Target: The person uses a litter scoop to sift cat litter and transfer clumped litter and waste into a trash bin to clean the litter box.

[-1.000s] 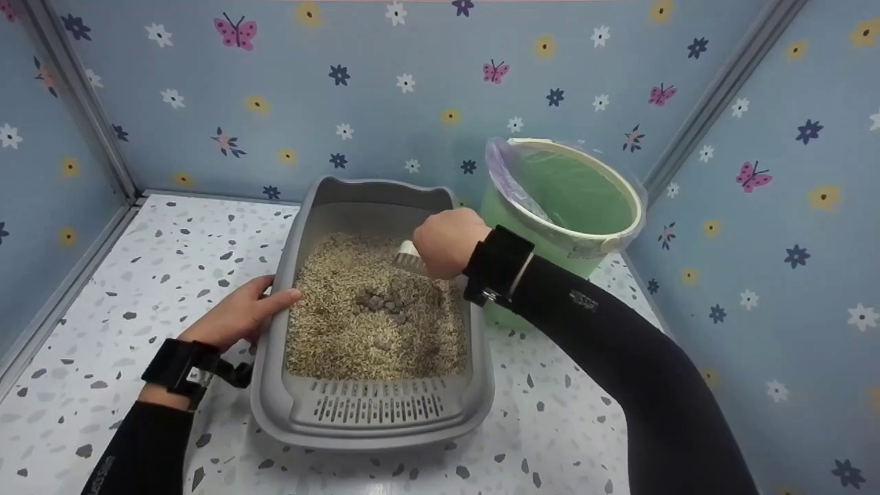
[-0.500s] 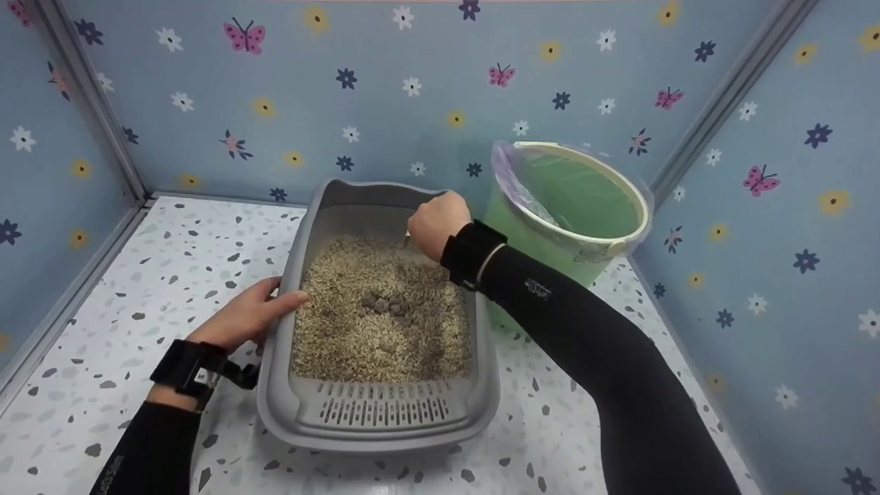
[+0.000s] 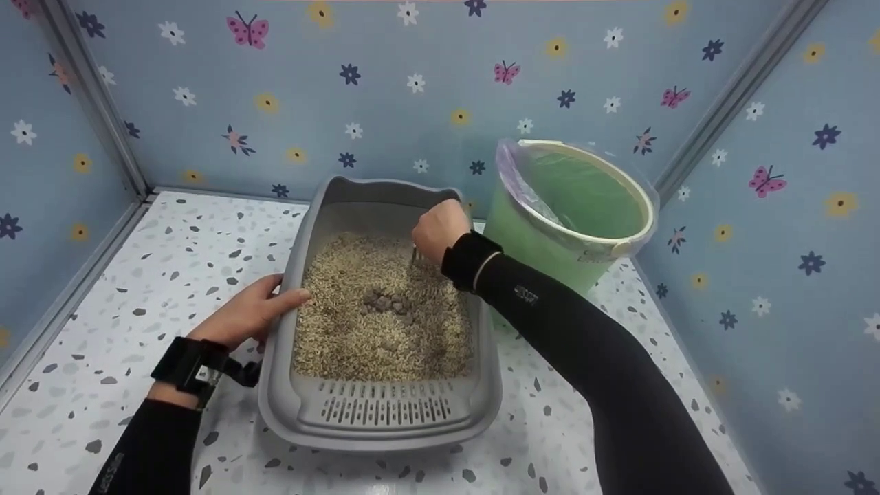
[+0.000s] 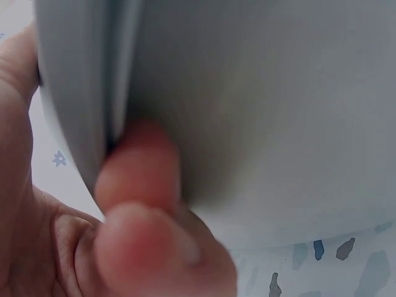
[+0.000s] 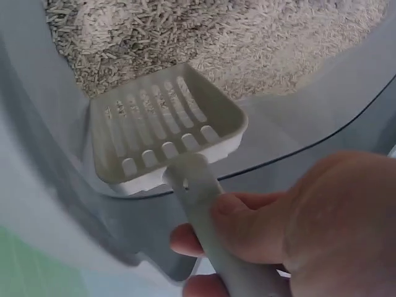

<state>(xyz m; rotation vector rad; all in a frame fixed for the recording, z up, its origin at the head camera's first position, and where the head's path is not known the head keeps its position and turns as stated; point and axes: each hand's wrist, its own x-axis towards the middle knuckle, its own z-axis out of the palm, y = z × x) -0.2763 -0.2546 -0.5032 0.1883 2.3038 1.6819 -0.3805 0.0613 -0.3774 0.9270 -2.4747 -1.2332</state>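
Note:
A grey litter box (image 3: 379, 434) holds beige pellet litter (image 3: 344, 350) with a cluster of darker clumps (image 3: 386, 302) near its middle. My left hand (image 3: 240, 313) grips the box's left rim, thumb on top; in the left wrist view its fingers curl under the rim (image 4: 80, 93). Over the far right part of the box, my right hand (image 3: 440, 230) holds a slotted litter scoop (image 5: 164, 130) by its handle. The scoop's tip meets the edge of the litter, and only a few pellets show at its slots. In the head view the hand hides most of the scoop.
A green bucket (image 3: 536, 258) with a pale rim and a clear liner bag (image 3: 526, 185) stands right behind the box, close to its right side. Flower-patterned panels (image 3: 385, 117) enclose the back and both sides. The floor (image 3: 227, 254) is white with grey speckles.
My right hand has moved slightly left and toward the box's far right corner; the scoop, partly visible a second ago, is now mostly hidden behind it. The left hand keeps its hold.

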